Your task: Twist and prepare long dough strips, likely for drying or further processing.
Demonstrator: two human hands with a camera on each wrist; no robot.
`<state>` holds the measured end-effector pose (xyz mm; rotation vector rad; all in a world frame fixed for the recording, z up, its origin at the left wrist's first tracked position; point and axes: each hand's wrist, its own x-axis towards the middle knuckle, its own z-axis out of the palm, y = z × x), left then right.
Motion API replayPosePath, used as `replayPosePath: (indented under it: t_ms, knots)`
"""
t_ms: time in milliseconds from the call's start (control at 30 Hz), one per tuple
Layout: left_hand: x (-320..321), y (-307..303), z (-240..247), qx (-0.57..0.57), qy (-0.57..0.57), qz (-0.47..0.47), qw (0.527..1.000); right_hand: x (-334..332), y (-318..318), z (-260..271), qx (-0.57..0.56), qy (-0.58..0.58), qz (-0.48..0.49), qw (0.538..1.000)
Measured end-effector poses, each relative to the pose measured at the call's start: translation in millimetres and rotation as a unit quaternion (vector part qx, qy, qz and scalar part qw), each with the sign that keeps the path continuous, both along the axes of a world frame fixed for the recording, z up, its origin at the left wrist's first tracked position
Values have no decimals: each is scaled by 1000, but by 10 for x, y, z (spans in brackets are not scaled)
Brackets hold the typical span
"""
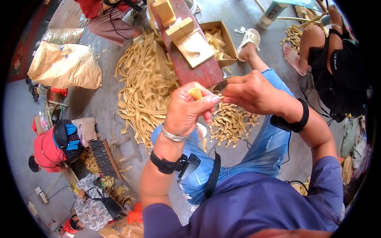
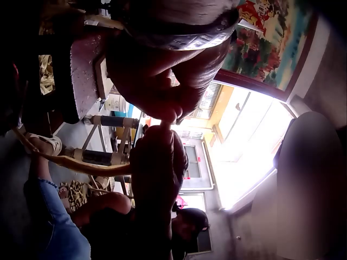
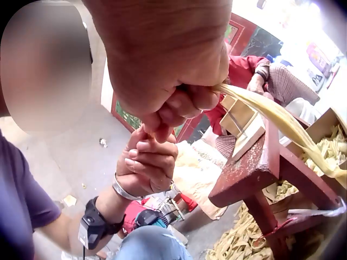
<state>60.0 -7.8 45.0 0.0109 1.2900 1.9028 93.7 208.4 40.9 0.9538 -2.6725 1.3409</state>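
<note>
Both hands meet fingertip to fingertip in front of the red bench. My left hand (image 1: 185, 109) pinches the end of a pale yellow strip, and a yellowish part (image 1: 195, 93) shows between its thumb and fingers. Opposite it, my right hand (image 1: 256, 93) grips the same strip with curled fingers. In the right wrist view the strip (image 3: 276, 115) trails from the right fist (image 3: 168, 81) past the bench, while the left hand (image 3: 147, 165) touches the right fingertips. The left wrist view is dark; the strip (image 2: 81, 164) hangs there from the right hand (image 2: 157, 168). The joined ends are hidden by fingers.
A red bench (image 1: 212, 73) bears a wooden block fixture (image 1: 192, 43). Long strips (image 1: 145, 91) heap on the floor to its left, short knotted pieces (image 1: 232, 123) lie below, and a cardboard box (image 1: 228, 33) stands behind. Other people sit around.
</note>
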Motion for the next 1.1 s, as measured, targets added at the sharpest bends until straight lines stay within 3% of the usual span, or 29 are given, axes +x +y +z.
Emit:
replayPosePath:
  t_ms: [167, 367, 533, 667, 800, 867, 967, 1000, 1067, 1100]
  knots:
    - [-336, 127, -142, -2, 28, 89, 996, -433, 28, -148, -166, -85, -72, 980]
    - [-728, 54, -419, 8, 51, 177, 983, -969, 54, -398, -114, -94, -141, 979]
    - [-914, 98, -529, -15, 53, 189, 980, -1246, 66, -530, -72, -6, -166, 983]
    - [-1063, 141, -634, -10, 47, 190, 981, -1320, 73, -551, -75, -16, -204, 976]
    - [-1103, 163, -750, -49, 20, 207, 977, -1396, -42, -806, 89, 106, -223, 965]
    - [-1061, 73, -705, -69, 20, 210, 975, -1349, 15, -790, 91, 122, -237, 959]
    - [-730, 65, -510, -27, 0, 125, 992, -1136, 87, -582, -67, -63, -292, 952]
    - [-576, 85, -468, -1, -20, 83, 996, -1059, 122, -621, -234, -130, -243, 932]
    - [-183, 263, -340, -134, -20, -48, 990, -804, 137, -571, -379, -140, -200, 892]
    - [-10, 316, -466, -158, 54, -77, 983, -632, 131, -511, -394, -159, -190, 885]
